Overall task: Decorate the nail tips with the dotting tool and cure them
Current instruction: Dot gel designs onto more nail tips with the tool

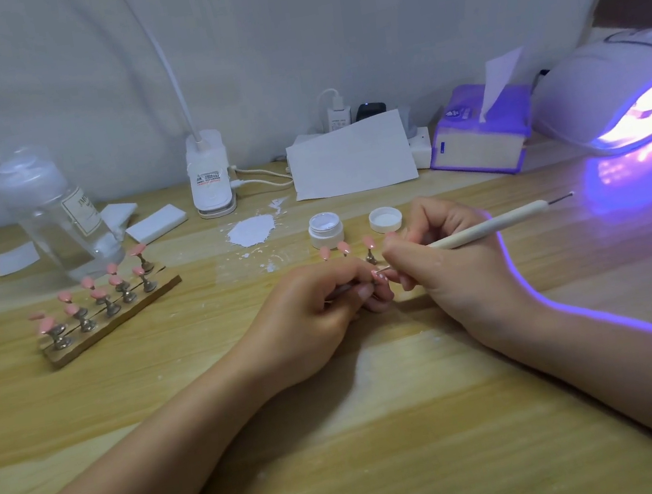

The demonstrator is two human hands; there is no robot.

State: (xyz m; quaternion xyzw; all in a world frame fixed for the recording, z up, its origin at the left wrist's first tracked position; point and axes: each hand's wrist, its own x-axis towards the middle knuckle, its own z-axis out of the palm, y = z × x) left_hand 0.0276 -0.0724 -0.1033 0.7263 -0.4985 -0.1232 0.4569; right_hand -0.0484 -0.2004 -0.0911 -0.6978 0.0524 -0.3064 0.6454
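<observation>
My left hand (317, 312) pinches a small metal stand carrying a pink nail tip (379, 279) at the middle of the table. My right hand (442, 266) grips a white dotting tool (496, 224) like a pen, its lower metal point touching that tip. Three more pink tips on stands (344, 249) stand just behind my hands. A wooden holder (113, 319) at the left carries several pink nail tips on stands. An open white gel pot (326, 229) and its lid (385, 219) sit behind the hands. The curing lamp (625, 97) glows violet at the right.
A clear pump bottle (54, 213) stands back left beside white pads (156, 222). A clip lamp base (208, 175), a white paper sheet (350, 157) and a purple tissue pack (481, 132) line the back. A white smear (251, 231) marks the table.
</observation>
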